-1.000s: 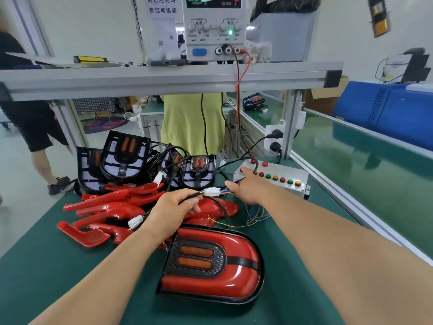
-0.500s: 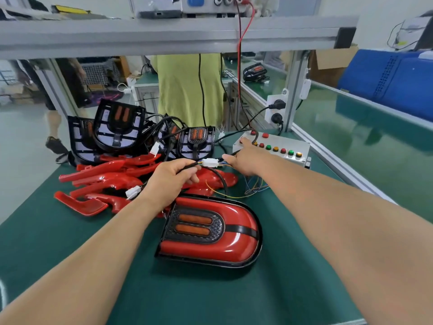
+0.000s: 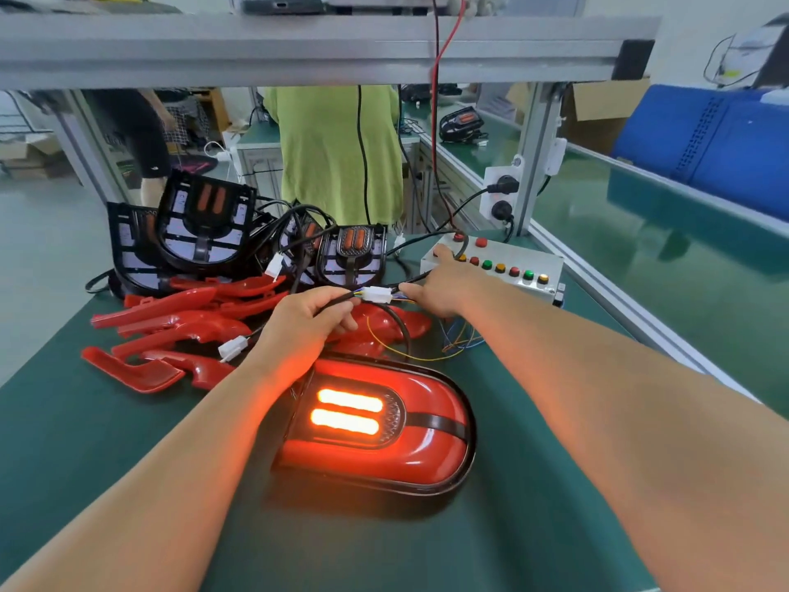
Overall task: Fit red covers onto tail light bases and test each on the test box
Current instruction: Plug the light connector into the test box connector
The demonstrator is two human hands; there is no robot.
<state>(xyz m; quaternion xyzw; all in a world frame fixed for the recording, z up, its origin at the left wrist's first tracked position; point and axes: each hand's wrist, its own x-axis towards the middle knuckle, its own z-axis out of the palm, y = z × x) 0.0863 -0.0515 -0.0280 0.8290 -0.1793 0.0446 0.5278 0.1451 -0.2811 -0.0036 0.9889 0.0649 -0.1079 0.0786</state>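
Observation:
An assembled tail light (image 3: 384, 459) with its red cover on lies on the green mat in front of me, both centre bars glowing orange. My left hand (image 3: 307, 322) grips its black cable just behind the joined white connector (image 3: 376, 294). My right hand (image 3: 444, 288) reaches to the grey test box (image 3: 529, 260), index finger pressing a red button at the box's left end, thumb beside the connector wires. Several loose red covers (image 3: 179, 322) are piled at left. Black bases (image 3: 205, 224) lean behind them.
An aluminium frame beam (image 3: 299, 49) crosses overhead. A socket strip (image 3: 501, 198) is mounted on the post behind the box. A person in a green shirt (image 3: 337, 151) stands beyond the bench. A green conveyor (image 3: 683, 258) and blue crate (image 3: 717, 138) are at right.
The tail light's bars, dark before, now glow bright orange. My right index finger has settled on the box's left red button. The view has tilted downward.

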